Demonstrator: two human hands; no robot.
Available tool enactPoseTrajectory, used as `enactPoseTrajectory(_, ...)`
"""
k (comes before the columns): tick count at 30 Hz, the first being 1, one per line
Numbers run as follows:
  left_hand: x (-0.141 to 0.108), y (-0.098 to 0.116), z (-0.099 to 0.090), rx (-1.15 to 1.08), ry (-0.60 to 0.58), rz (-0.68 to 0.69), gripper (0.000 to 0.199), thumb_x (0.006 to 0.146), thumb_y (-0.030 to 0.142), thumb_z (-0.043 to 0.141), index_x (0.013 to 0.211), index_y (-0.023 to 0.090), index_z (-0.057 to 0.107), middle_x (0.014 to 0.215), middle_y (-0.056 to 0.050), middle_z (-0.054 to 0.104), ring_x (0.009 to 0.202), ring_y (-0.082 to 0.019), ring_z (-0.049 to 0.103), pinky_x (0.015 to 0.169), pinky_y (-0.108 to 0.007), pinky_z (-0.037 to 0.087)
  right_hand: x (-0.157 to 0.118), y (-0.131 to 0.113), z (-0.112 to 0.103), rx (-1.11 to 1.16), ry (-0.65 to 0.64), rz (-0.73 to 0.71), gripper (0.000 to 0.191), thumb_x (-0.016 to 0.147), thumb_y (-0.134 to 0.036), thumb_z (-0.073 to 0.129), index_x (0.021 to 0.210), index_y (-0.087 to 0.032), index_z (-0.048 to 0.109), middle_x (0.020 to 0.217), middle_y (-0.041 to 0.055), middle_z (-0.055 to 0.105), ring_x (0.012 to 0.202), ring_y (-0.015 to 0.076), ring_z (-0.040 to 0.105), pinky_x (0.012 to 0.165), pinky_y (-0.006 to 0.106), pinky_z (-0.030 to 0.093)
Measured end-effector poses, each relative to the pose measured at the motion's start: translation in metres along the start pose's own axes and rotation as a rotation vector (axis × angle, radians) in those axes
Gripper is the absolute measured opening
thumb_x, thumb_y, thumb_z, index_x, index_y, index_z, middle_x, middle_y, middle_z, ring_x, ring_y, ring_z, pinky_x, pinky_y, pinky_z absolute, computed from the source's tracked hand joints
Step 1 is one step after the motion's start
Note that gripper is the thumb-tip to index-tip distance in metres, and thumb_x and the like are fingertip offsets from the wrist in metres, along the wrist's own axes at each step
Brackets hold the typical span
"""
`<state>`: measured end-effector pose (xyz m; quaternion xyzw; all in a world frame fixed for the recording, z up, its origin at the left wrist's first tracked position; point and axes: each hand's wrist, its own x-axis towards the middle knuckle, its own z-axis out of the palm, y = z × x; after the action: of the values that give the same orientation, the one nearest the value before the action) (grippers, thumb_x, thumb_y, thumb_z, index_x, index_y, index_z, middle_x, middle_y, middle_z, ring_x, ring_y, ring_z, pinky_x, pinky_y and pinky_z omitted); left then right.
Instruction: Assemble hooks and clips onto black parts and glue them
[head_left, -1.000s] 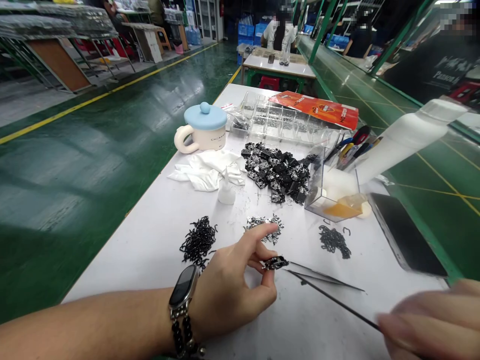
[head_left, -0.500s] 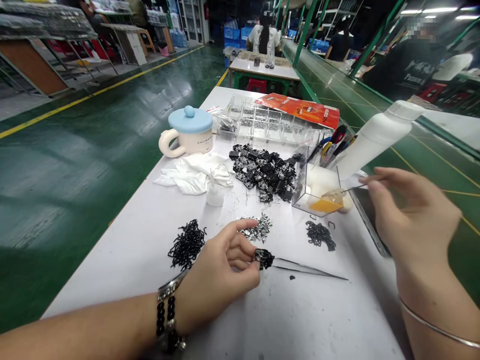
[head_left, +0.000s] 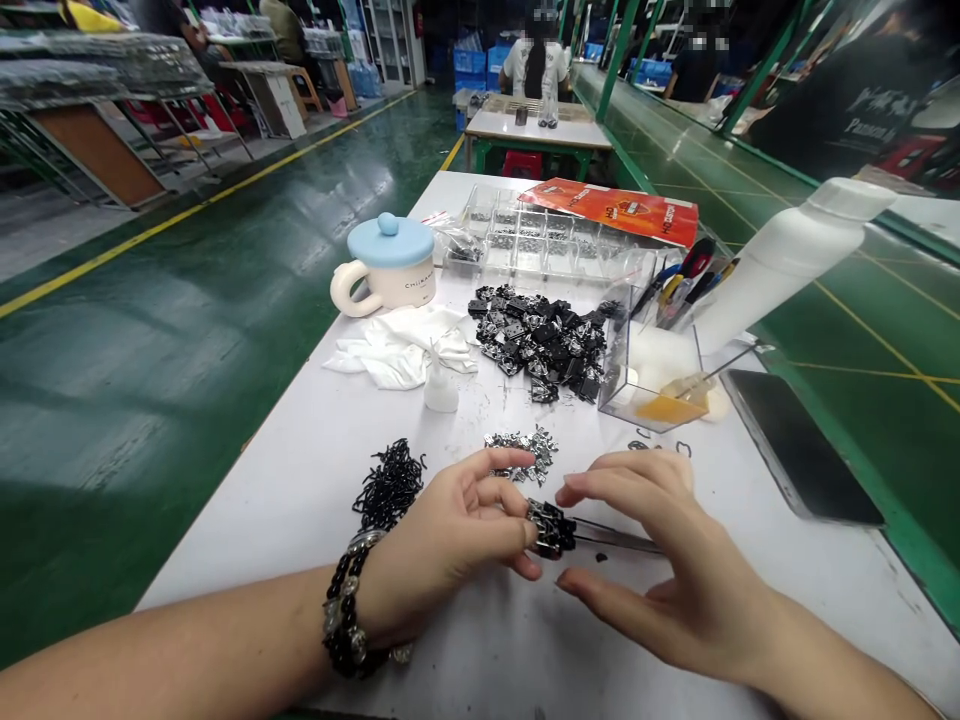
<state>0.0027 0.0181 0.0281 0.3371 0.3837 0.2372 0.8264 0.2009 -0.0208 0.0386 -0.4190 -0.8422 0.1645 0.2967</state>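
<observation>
My left hand (head_left: 469, 525) holds a small black and metal part (head_left: 551, 528) by its left end. My right hand (head_left: 660, 560) is around the right side of this part, thumb and fingers apart. Metal tweezers (head_left: 611, 537) extend to the right from the part, partly behind my right hand. Black hooked pieces (head_left: 388, 485) lie in a pile left of my left hand, and small silver pieces (head_left: 536, 452) lie just beyond it. Farther back is a heap of black assembled parts (head_left: 540, 340).
A clear box (head_left: 652, 405) holds a yellow substance and a thin stick. Around it are a white bottle (head_left: 802, 260), a phone (head_left: 802, 440) and a small squeeze bottle (head_left: 440, 385). A lidded mug (head_left: 401, 275) and white gloves (head_left: 397, 345) lie left; a compartment tray (head_left: 525, 235) stands behind.
My right hand has let go of the thin stick, which now rests in the clear box, and has moved left and nearer, beside the part in my left hand. The view has shifted slightly.
</observation>
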Motion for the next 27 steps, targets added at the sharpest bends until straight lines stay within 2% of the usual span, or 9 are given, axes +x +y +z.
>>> enactPoseTrajectory(4,-0.0005,-0.0020,-0.0005,-0.038,-0.039,-0.027,0.047,0.073,0.004,0.064,0.115,0.017,0.046,0.071,0.008,0.056,0.055,-0.008,0.065,0.062,-0.020,0.049,-0.0003,0.0001,0.0044,0.009,0.033,-0.016,0.039,0.081,-0.013,0.061,0.115,-0.018,0.044,0.096,0.0039,0.057,0.090,0.0178,0.049,0.080,0.036,0.031)
enactPoseTrajectory(11,0.0006,-0.0030,0.0001,-0.072,-0.039,-0.054,0.048,0.072,0.005,0.067,0.115,0.016,0.048,0.071,0.008,0.056,0.056,-0.009,0.065,0.065,-0.022,0.051,-0.0008,-0.0012,0.0056,0.032,0.061,0.004,0.038,0.079,-0.012,0.061,0.112,-0.018,0.045,0.094,0.0034,0.057,0.088,0.0174,0.051,0.079,0.036,0.032)
enactPoseTrajectory(27,0.0029,-0.0039,0.0004,-0.065,-0.055,-0.042,0.048,0.072,0.011,0.072,0.114,0.016,0.049,0.067,0.007,0.058,0.056,-0.010,0.065,0.062,-0.021,0.052,-0.0020,-0.0020,0.0045,0.029,0.084,-0.005,0.034,0.081,-0.014,0.060,0.111,-0.017,0.045,0.091,0.0032,0.057,0.084,0.0163,0.052,0.076,0.035,0.032)
